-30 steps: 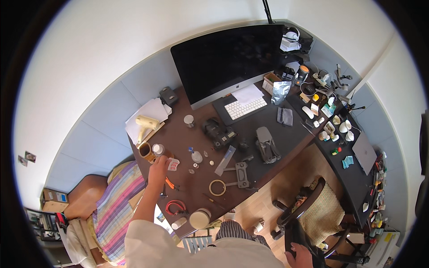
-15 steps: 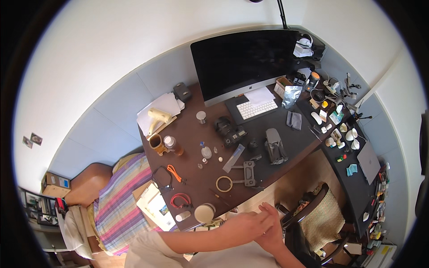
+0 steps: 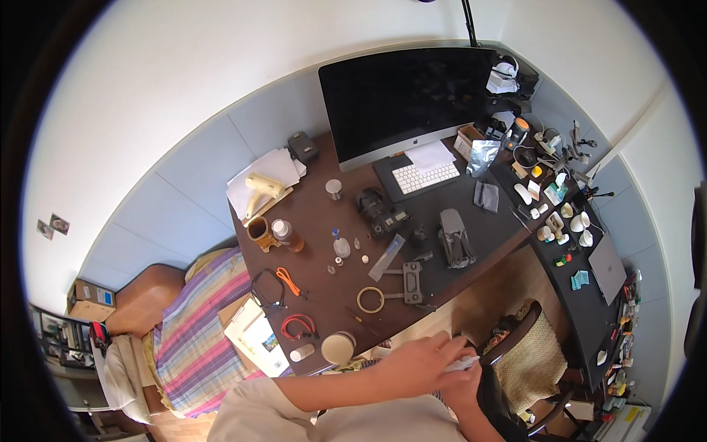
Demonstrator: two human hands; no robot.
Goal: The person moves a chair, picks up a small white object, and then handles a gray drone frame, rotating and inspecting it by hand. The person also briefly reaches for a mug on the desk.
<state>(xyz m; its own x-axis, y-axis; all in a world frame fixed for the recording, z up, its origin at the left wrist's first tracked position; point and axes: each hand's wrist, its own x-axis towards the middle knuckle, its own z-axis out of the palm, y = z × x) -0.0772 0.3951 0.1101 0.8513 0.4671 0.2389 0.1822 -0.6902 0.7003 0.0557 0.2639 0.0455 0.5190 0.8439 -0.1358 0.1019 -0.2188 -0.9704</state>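
My left hand [image 3: 421, 362] reaches across in front of my body and meets my right hand [image 3: 462, 387] off the desk's near edge. Between their fingers shows a small white, soft-looking piece [image 3: 462, 363], too small to name for sure. Both hands are closed about it, and part of it is hidden by the fingers. On the desk nearest the hands lie a round tan-lidded jar [image 3: 338, 349], a thin pen-like stick [image 3: 361, 321], a yellowish ring [image 3: 370, 300] and a grey controller with arms spread [image 3: 412, 283].
A folded grey drone [image 3: 456, 239], a black camera [image 3: 381, 212], a keyboard [image 3: 426, 180] and a large monitor [image 3: 409, 103] occupy the desk. Bottles, a brown mug [image 3: 261, 233] and cables [image 3: 298, 325] stand or lie leftward. A chair [image 3: 526, 361] is right of my hands.
My hands have shifted slightly, and the fingers have moved apart enough that a white piece now shows between them. The view has moved a little; the desk things look unchanged.
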